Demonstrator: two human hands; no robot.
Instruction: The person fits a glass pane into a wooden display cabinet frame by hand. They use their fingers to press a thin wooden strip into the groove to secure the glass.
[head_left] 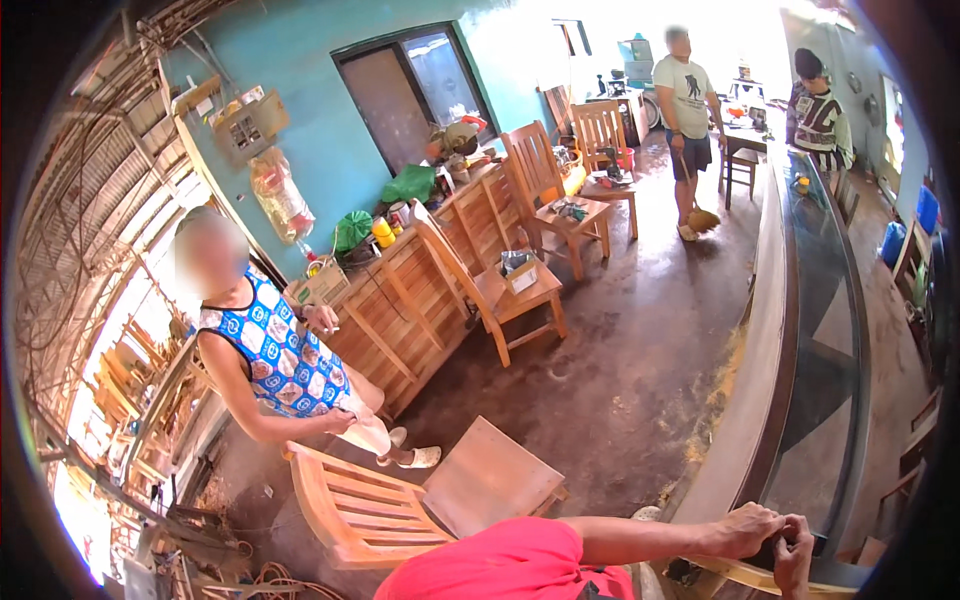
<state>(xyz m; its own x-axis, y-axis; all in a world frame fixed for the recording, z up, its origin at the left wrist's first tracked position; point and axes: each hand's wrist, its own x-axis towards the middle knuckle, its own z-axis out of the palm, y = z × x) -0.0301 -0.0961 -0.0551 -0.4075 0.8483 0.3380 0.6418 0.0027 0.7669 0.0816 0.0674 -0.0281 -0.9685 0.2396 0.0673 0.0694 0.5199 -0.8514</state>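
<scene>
My left hand (742, 530) reaches in from a red sleeve (490, 562), its fingers bent and closed. Touching or almost touching it is my right hand (794, 552), fingers curled inward. A small dark patch shows between the two hands; whether it is a held object or shadow I cannot make out. Both hands are above the near end of a long dark glass panel (815, 355) with a dark frame. A pale wooden strip (735, 573) lies just below them.
A wooden chair (375, 505) stands close on my left, near a person in a blue patterned top (290, 360). Farther off, a person holds a broom (703, 220); another person (818, 120) stands beyond the panel. More chairs (515, 285) line the slatted wooden cabinet (390, 310). Sawdust (722, 385) lies along the floor.
</scene>
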